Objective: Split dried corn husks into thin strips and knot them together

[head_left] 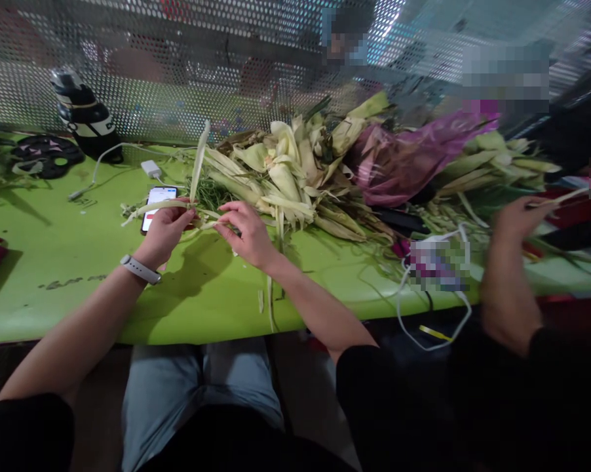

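Note:
My left hand [165,231], with a grey watch band on the wrist, is closed around pale corn husk strips [193,172] above the green table [54,262]. One strip stands up from my grip, another trails to the left. My right hand [242,231] pinches the same bundle of strips from the right side. Just behind both hands lies a big pile of corn husks [285,177]. A smartphone [158,198] with a lit screen lies flat behind my left hand.
A co-worker's hand [519,219] at the right holds a thin strip near more husks [492,160] and a purple plastic bag [413,157]. A white charger [151,168], a dark bottle [84,111] and a perforated metal screen [177,65] sit at the back.

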